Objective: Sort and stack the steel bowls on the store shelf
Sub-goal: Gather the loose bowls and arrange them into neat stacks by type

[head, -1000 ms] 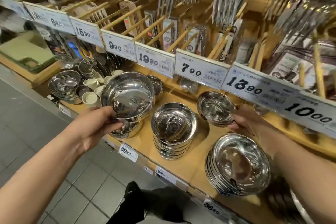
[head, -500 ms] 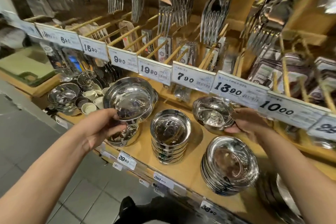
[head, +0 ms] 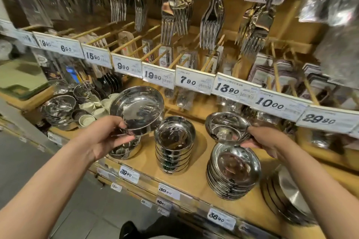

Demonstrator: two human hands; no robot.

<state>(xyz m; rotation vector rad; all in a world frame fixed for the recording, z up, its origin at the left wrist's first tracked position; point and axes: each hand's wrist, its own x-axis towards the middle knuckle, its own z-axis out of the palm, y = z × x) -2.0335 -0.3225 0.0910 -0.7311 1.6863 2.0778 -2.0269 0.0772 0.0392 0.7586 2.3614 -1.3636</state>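
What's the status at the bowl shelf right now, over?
Left hand grips large bowl. Right hand holds small bowl over plate stack. Nothing blocking.

Left hand (head: 105, 137) grips the near rim of a large shiny round steel bowl (head: 137, 109), tilted, held above a short steel bowl stack (head: 125, 148) on the wooden store shelf (head: 196, 180). Right hand (head: 266, 140) pinches a smaller shiny steel bowl (head: 226, 125) by its rim, over a stack of wide shallow steel dishes (head: 233, 172). Tall stack of small steel bowls (head: 173, 144) stands between them; white price tags (head: 194, 81) run above.
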